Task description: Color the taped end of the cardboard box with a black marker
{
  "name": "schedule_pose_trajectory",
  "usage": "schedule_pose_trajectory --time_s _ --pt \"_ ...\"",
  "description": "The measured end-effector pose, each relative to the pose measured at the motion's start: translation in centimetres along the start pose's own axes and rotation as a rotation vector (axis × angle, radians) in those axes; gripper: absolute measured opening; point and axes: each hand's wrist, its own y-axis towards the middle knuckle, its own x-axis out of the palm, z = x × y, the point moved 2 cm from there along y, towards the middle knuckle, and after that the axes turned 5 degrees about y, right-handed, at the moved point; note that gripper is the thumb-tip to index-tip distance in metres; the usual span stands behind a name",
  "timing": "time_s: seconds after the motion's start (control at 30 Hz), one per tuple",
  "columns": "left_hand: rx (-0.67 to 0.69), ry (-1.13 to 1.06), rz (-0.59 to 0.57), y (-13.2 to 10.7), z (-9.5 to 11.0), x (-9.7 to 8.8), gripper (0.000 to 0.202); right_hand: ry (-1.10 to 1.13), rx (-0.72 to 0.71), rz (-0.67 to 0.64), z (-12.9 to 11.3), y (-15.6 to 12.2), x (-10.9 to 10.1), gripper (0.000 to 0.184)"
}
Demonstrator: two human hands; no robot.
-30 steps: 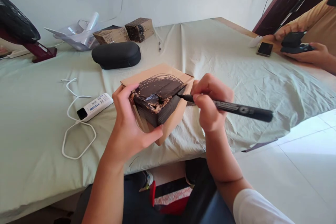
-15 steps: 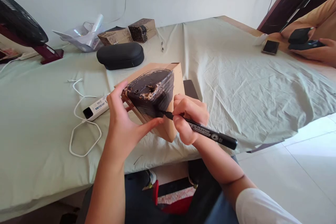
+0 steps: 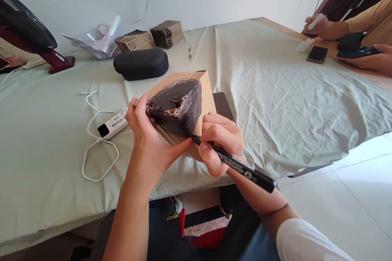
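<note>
Left hand (image 3: 150, 138) spread around and gripping a cardboard box (image 3: 176, 108) with a blackened corner, near the surface's (image 3: 284, 102) front edge, right hand (image 3: 222, 140) pinching a black marker (image 3: 245, 168), its tip against the box, dark case (image 3: 141, 64) farther toward the back edge

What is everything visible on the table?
Scribbled cardboard box: one, brown and black, centre
Cylindrical marker: one, black, foreground
Scribbled cardboard cartons: two, brown and black, back
Rounded oblong case: one, black, back
Slim pen: one, dark, back
Plastic basket: one, translucent, back left
Fan: one, black and maroon, far left
Oblong device: one, white, left
Thin cable: one, white, left
Flat rectangle: one, dark, right of box
Rectangular phone: one, black, far right
Small object: one, white, beside phone
Cloth: one, pale green, across table
Co-worker's hands: two, bare, far right
Left hand: one, bare, on box
Right hand: one, bare, gripping marker
</note>
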Motion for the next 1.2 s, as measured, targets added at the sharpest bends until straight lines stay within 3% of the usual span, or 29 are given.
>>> schedule_pose_trajectory --time_s 0.1,0.33,0.47,0.57,0.7,0.77,0.87,0.97,1.1,1.2 --pt "-0.084 -0.046 0.057 0.0 0.1 0.3 0.119 -0.066 -0.061 -0.048 -0.3 -0.2 0.1 0.024" --pt "-0.033 -0.054 0.089 -0.1 -0.2 1.2 0.124 -0.218 -0.193 -0.086 0.3 -1.5 0.8 0.025" --pt "-0.118 -0.099 0.046 0.2 -1.3 0.3 0.125 -0.230 -0.146 -0.088 -0.4 -0.7 0.1 0.026" --pt "-0.168 -0.121 0.035 0.6 -3.1 -1.4 0.128 -0.213 -0.118 0.049 -0.7 0.2 -1.3 0.020" --pt "-0.223 -0.132 0.099 0.8 -5.6 -4.4 0.125 -0.257 0.238 0.244 1.0 0.7 -3.8 0.016" --pt "-0.169 -0.139 0.119 0.9 -6.4 -5.7 0.124 -0.235 0.432 0.272 2.4 0.8 -4.9 0.023" --pt "-0.118 -0.121 0.148 1.1 -7.5 -6.7 0.116 -0.198 0.600 0.233 4.5 0.9 -6.1 0.034" --pt "-0.130 -0.105 0.142 0.9 -8.9 -6.0 0.110 -0.046 0.769 0.058 6.1 0.8 -7.0 0.030" --pt "-0.068 -0.129 0.089 -0.1 -10.9 -3.3 0.123 0.374 0.999 -0.130 7.1 0.0 -7.6 0.070" --pt "-0.053 -0.234 0.114 -0.7 -12.8 -1.6 0.118 0.535 1.132 -0.188 7.4 -0.7 -7.3 0.075"
